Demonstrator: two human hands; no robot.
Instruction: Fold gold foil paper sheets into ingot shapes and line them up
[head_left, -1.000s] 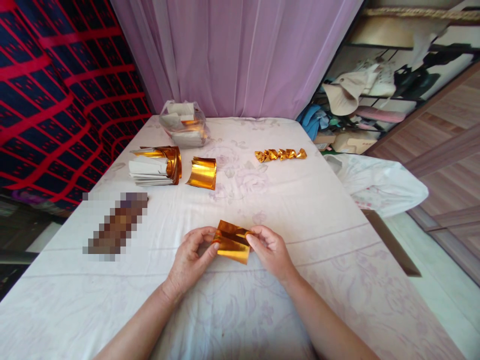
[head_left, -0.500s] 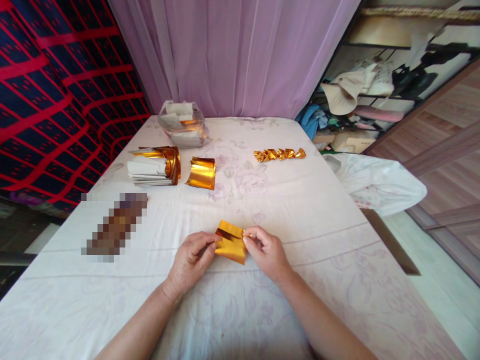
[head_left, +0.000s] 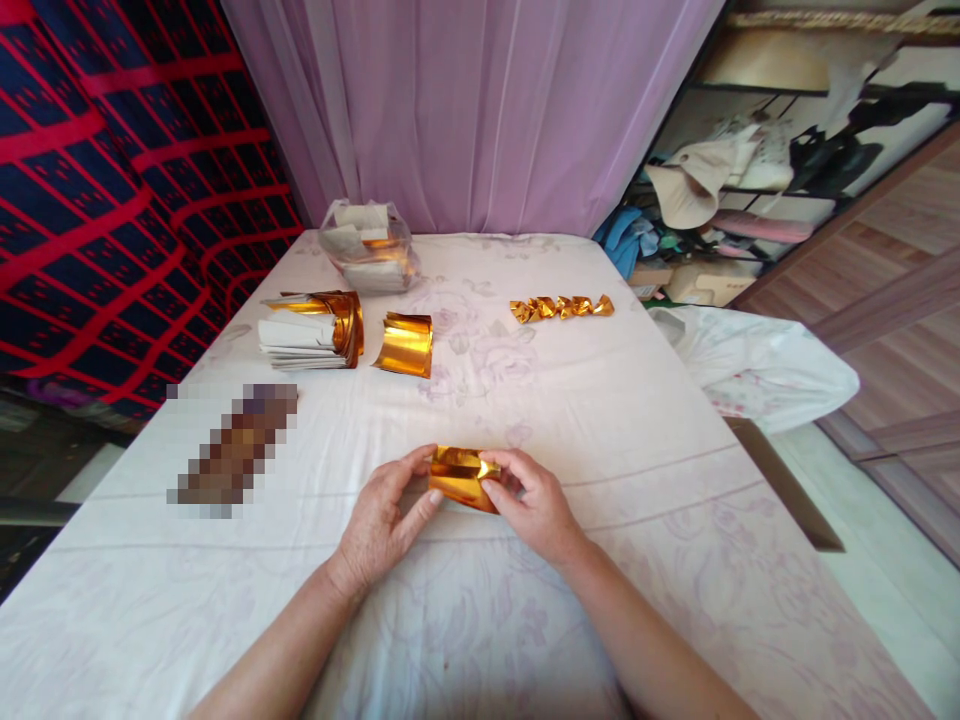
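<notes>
Change: gold paper point(head_left: 459, 478) now folded narrower than a second ago.
Grip: left hand point(head_left: 384, 520) and right hand point(head_left: 536, 508) pinch its ends.

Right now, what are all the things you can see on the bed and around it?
Folded gold paper: one, shiny gold, held between both hands near the front of the sheet.
Curled gold sheet: one, gold, lying loose beside the stack.
Paper stack: one, white with gold edges, back left.
Plastic bag of papers: one, clear, far left by the curtain.
Finished gold pieces: a short row, count unclear, gold, back right.
Sheet: one, white with faint flowers, covering the surface.
Curtain: purple, behind.
Cluttered shelves: right.
Blurred patch: left, cannot tell.
Left hand: pinching the paper's left side.
Right hand: pinching its right side.
</notes>
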